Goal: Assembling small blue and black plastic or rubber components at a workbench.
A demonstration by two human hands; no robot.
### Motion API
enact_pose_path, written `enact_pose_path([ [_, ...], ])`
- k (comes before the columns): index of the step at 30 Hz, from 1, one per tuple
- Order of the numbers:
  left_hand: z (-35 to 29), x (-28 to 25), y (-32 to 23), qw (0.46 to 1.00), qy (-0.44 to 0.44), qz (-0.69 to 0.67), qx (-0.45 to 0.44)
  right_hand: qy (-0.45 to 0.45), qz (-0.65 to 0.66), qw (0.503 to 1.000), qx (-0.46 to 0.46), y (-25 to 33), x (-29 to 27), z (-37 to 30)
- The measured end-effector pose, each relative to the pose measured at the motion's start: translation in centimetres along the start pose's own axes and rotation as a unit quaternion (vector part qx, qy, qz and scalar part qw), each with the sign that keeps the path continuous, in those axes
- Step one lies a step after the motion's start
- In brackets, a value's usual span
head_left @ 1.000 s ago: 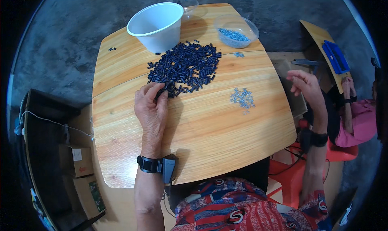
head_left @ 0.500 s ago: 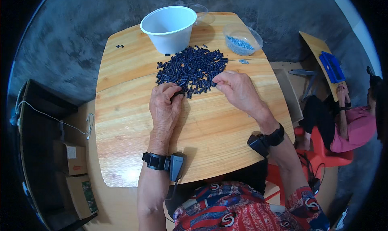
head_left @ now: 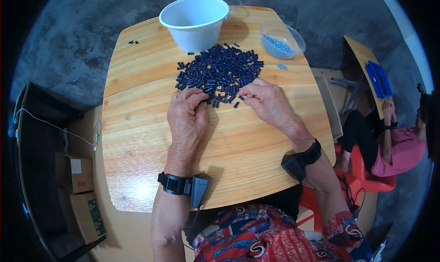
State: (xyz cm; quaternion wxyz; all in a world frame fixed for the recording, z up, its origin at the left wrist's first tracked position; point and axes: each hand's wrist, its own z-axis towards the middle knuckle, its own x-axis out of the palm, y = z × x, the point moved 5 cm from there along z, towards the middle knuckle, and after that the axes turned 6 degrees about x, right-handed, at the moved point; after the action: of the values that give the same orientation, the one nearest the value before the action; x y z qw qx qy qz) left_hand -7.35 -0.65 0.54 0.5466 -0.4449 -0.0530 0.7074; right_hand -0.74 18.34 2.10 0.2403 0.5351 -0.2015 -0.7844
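Note:
A heap of small dark plastic pieces [head_left: 220, 69], short and tube-like, spreads over the wooden table [head_left: 238, 156]. At its near left edge is my left hand [head_left: 187, 114], thumb and fingers drawn together. What lies between those fingertips is hidden. My right hand [head_left: 270, 104] pinches at the near right edge of the heap, with one small dark piece [head_left: 241, 98] at its fingertips. Another dark piece [head_left: 236, 104] lies loose on the wood just below it.
Behind the heap stands a white bucket [head_left: 195, 33]. To its right, a clear tub [head_left: 282, 49] holds small silvery screws, with several more screws [head_left: 282, 66] beside it. A few dark pieces [head_left: 133, 42] lie far left. At right, another person [head_left: 398, 147] sits near a blue tray [head_left: 378, 78].
The view has shifted slightly. My right fingertips have come a little away from the heap, and a loose dark piece now shows below them. My left hand stays at the heap's edge.

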Motion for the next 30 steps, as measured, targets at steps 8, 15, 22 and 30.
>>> enact_pose_path([
  [8, 0.2, -1.1, -0.7, 0.997, -0.075, -0.029, 0.005, -0.009, 0.029, 0.999, 0.014, 0.1, -1.0, -0.2],
  [15, 0.0, -0.3, -1.0, 0.992, -0.02, -0.117, -0.032, 0.032, 0.056, 0.997, -0.028, 1.7, -0.5, -0.6],
  [22, 0.0, 0.2, -1.9, 0.999, 0.043, 0.002, 0.011, 0.029, -0.043, 0.997, -0.056, 1.7, 0.7, -1.2],
  [30, -0.2, 0.4, -1.7, 0.999, 0.04, 0.009, 0.005, -0.033, 0.007, 0.997, -0.064, 1.4, 0.8, -1.2],
])
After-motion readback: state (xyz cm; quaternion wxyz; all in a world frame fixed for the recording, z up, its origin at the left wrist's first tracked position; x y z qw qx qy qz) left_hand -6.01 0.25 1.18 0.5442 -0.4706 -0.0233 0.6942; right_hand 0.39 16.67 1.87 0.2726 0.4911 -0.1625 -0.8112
